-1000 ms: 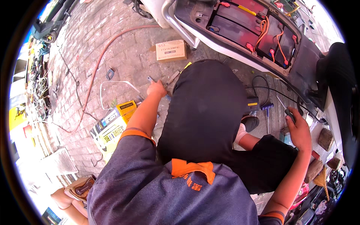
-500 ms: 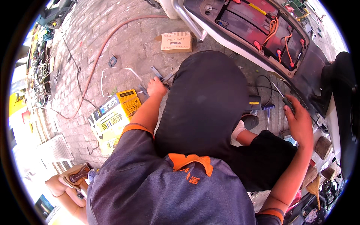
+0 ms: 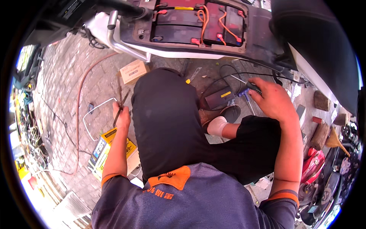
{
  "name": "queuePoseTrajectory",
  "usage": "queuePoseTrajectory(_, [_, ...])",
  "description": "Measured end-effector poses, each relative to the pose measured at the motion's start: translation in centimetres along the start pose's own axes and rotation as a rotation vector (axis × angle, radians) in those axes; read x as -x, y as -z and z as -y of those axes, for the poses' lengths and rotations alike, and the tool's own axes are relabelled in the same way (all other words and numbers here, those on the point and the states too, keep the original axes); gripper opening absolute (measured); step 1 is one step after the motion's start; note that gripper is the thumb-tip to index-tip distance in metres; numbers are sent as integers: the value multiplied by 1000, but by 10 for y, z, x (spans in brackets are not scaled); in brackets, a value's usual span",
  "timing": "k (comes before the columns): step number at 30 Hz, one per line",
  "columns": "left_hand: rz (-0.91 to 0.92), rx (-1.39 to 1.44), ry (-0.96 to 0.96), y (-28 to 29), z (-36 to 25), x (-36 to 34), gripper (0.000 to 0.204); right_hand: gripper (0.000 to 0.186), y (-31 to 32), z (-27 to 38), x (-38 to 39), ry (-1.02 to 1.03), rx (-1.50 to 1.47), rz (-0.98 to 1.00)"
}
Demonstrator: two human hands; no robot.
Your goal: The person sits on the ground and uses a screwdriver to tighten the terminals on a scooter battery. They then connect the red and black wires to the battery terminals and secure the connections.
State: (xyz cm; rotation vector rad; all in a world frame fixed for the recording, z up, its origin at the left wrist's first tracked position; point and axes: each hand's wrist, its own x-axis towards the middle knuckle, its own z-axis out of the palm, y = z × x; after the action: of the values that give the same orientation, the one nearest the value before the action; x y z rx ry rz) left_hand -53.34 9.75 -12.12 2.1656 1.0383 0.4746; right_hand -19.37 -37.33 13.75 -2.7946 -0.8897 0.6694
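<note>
My left hand (image 3: 122, 117) is closed round a dark metal two-armed tool (image 3: 121, 100), which looks like pliers, raised beside my left knee. Part of the tool is hidden by the fingers. My right hand (image 3: 273, 100) grips a screwdriver (image 3: 254, 88) by its dark handle, the thin shaft pointing left. Below its shaft lie a blue-handled T-shaped tool (image 3: 246, 97) and a black box with a yellow label (image 3: 219, 98), close to my shoe. Ahead is a scooter's open battery bay (image 3: 179, 30), with dark batteries, orange wires and red terminal caps.
A brown carton (image 3: 133, 71) stands by the scooter's silver rail (image 3: 127, 49). A yellow box (image 3: 105, 149) and a bent white wire (image 3: 84, 121) lie left; a red hose (image 3: 79, 114) curves beyond. Black cable (image 3: 263, 72) trails under the scooter. Wooden blocks (image 3: 322, 100) sit at right.
My left hand has lifted the dark tool from near the paving. My view has turned right, so the scooter now lies straight ahead. The screwdriver remains in my right hand, nearer the black box.
</note>
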Motion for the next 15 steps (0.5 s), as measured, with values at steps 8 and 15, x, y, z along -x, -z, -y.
queuePoseTrajectory(8, [97, 121, -148, 78, -209, -31, 30, 35, 12, 0, 21, 86, -39, -67])
queuePoseTrajectory(15, [771, -86, -296, 84, -350, -116, 55, 34, 3, -2, 28, 143, 26, 62])
